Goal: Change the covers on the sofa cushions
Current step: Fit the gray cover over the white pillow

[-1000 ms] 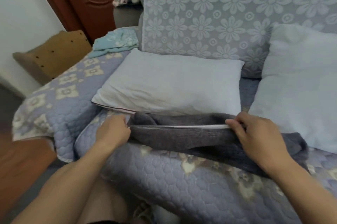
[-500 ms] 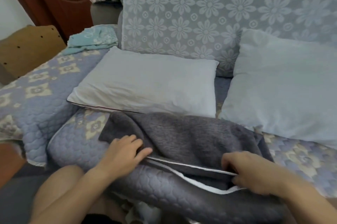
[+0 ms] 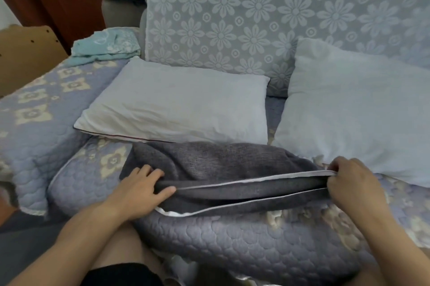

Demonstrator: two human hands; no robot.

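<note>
Grey cushion cover (image 3: 223,164) lies along the sofa seat's (image 3: 256,246) front edge. My left hand (image 3: 142,190) grips one end of its white-edged opening, my right hand (image 3: 349,183) pinches the other. Keep the mouth taut and wide; bare cushion insert (image 3: 176,108) waits just behind

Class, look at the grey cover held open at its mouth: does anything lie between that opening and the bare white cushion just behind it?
Nothing visible does. The grey cover lies directly in front of the flat white cushion, its far edge at the cushion's near edge. The left hand and right hand hold the ends of the opening.
</note>
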